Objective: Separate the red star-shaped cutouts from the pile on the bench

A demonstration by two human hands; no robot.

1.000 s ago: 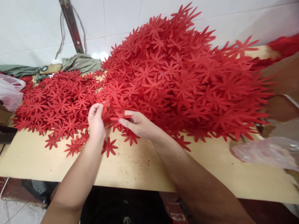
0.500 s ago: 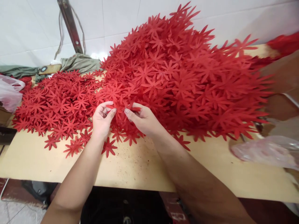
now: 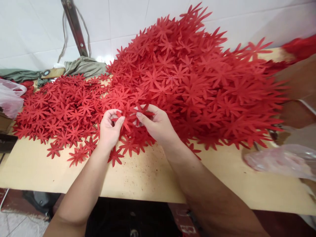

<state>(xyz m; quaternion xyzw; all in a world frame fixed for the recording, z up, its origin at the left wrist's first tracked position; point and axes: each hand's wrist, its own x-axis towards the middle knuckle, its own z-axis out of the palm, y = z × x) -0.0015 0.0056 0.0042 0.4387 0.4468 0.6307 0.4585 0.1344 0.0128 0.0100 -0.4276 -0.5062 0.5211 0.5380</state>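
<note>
Two hands, left hand (image 3: 110, 129) and right hand (image 3: 155, 123), each pinching one red flower cutout (image 3: 128, 116) between them, at the near foot of the red cutout heap (image 3: 192, 79) on the counter (image 3: 148, 177).

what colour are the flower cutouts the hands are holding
Red, plain with no pattern. The flower cutouts show best in the head view, pinched between both hands.

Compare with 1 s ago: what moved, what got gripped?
Both hands lifted toward the big pile and closed in. The left hand and right hand now pinch one red flower cutout between them. The big heap, flat spread and plastic bag are unchanged.
</note>
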